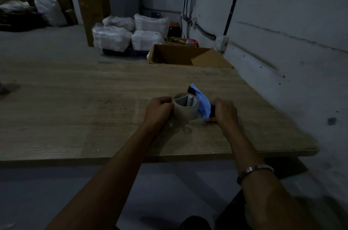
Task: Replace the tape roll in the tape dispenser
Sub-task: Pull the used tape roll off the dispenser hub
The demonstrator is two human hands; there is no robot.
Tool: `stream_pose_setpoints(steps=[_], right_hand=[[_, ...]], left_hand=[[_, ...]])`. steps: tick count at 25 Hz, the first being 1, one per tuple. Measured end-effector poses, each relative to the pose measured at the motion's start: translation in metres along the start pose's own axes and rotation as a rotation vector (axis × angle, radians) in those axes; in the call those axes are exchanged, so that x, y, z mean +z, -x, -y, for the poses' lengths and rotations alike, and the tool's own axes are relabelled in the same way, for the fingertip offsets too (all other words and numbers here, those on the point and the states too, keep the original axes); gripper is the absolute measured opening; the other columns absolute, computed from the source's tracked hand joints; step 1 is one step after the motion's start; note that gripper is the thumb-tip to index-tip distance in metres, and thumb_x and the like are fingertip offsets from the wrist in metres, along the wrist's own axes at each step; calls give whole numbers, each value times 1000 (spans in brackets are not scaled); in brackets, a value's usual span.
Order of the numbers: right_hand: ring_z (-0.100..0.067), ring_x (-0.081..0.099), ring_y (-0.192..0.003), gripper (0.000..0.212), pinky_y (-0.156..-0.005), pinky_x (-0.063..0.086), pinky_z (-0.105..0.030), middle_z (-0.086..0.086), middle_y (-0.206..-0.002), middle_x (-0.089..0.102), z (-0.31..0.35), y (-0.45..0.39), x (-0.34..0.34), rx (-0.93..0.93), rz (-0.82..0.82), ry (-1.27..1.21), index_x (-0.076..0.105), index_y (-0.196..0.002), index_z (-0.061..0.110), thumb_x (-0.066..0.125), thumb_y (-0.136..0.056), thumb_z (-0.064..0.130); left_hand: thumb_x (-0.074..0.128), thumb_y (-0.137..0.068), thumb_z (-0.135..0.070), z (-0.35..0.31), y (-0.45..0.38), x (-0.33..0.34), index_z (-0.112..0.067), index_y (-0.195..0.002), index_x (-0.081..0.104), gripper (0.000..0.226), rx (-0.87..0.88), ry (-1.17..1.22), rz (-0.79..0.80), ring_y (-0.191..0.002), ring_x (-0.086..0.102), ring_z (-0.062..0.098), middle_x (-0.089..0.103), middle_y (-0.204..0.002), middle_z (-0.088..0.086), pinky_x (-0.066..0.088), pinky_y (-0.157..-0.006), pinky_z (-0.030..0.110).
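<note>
A beige tape roll (183, 112) with a cardboard core sits against a blue and black tape dispenser (202, 104) on the wooden table (75, 107). My left hand (160, 110) grips the roll from its left side. My right hand (225, 112) holds the dispenser's black handle end at the right. A clear ring-shaped piece (186, 129) lies on the table just below the roll. How far the roll sits in the dispenser is hidden by my hands.
An open cardboard box (188, 57) stands beyond the table's far edge. White wrapped bundles (130, 34) are stacked on the floor behind it. A wall (291, 32) runs along the right side. The table's near edge lies under my forearms.
</note>
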State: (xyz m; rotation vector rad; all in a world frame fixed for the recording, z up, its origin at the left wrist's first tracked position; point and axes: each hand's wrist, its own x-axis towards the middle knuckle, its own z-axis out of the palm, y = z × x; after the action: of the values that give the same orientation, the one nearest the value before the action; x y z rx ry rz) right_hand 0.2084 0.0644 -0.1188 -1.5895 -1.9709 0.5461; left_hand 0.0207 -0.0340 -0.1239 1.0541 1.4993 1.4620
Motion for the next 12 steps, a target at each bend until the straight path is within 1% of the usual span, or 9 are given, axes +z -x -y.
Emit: stream_pose_setpoints(steps=[2,3,4,5,7,8,10,12], right_hand=[[-29,68,-92,35,-79,61,-45,-24,-120,67,0,5,-3,209,57,-496,63,-120,-4,67,-89,12],[-29,67,-86,31,-76,61,-44,-27,-118,67,-1,6,-5,290,92,-676,64,-118,-7,61,-92,9],[-29,67,-82,27,-75,60,-43,-27,-115,68,0,7,-8,305,129,-738,65,-116,-9,58,-93,4],[-27,66,-80,26,-74,60,-40,-25,-111,69,1,10,-10,279,152,-707,66,-115,-10,57,-92,0],[-21,65,-78,28,-67,61,-31,-16,-104,67,1,13,-11,220,182,-669,65,-117,-8,55,-91,-4],[-19,65,-77,28,-64,61,-28,-13,-102,66,1,13,-10,215,178,-678,65,-117,-7,54,-91,-4],[-19,67,-74,20,-62,60,-28,-11,-97,69,-1,9,-7,231,149,-673,70,-106,-3,57,-90,-3],[-24,72,-72,14,-65,62,-34,-12,-87,75,-3,7,-2,260,108,-652,75,-91,3,61,-89,0]], left_hand=[[60,-88,0,-7,0,-5,-17,-116,70,34,12,-46,59,-95,72,17,75,-100,-3,61,-78,33],[61,-88,1,-10,-1,-8,-18,-121,67,38,29,-119,99,-93,69,11,72,-103,-8,59,-72,24],[62,-89,1,-12,-1,-11,-18,-127,63,42,42,-201,139,-93,65,4,68,-107,-12,54,-70,17],[63,-89,0,-13,-3,-13,-17,-132,58,46,49,-271,164,-95,61,1,66,-113,-11,50,-73,15],[66,-88,-3,-9,-5,-13,-17,-135,56,50,68,-336,143,-104,59,6,64,-126,-4,48,-83,21],[69,-86,-5,-7,-5,-12,-17,-134,57,50,80,-344,114,-106,60,9,65,-128,0,49,-85,24],[74,-84,-9,-3,-4,-8,-17,-132,59,52,110,-367,65,-103,62,11,67,-124,2,51,-82,23],[77,-81,-13,-2,-2,-5,-17,-131,60,52,130,-387,39,-100,63,11,68,-119,2,52,-73,21]])
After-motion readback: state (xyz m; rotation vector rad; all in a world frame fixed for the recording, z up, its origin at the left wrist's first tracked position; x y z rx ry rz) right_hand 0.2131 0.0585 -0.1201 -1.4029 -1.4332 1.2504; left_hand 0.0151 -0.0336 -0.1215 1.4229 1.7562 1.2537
